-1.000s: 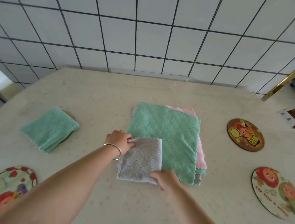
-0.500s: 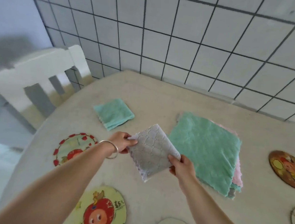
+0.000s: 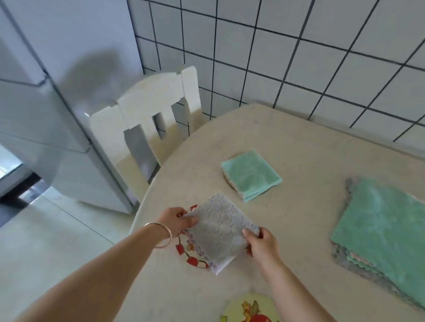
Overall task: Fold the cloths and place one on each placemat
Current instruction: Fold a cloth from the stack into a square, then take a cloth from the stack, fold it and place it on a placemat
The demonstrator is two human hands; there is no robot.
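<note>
A folded grey cloth (image 3: 219, 233) is held between both hands over a round placemat with a red-patterned rim (image 3: 190, 257) near the table's left edge. My left hand (image 3: 176, 220) pinches the cloth's left corner. My right hand (image 3: 261, 243) pinches its right corner. A folded green cloth (image 3: 251, 174) lies on another placemat (image 3: 228, 183), of which only a sliver of rim shows. At the right lies a stack of unfolded cloths (image 3: 389, 230), green on top with pink and grey edges below. A yellow placemat with a red cartoon figure (image 3: 254, 321) lies at the bottom edge.
The beige table (image 3: 296, 147) curves away on the left, where a white chair (image 3: 153, 120) stands against it. A grey fridge (image 3: 33, 96) stands left of the chair. A white tiled wall (image 3: 291, 52) runs behind the table.
Both hands lifted the folded grey cloth off the stack and carried it left, over the red-rimmed placemat. The camera view swung left with them.
</note>
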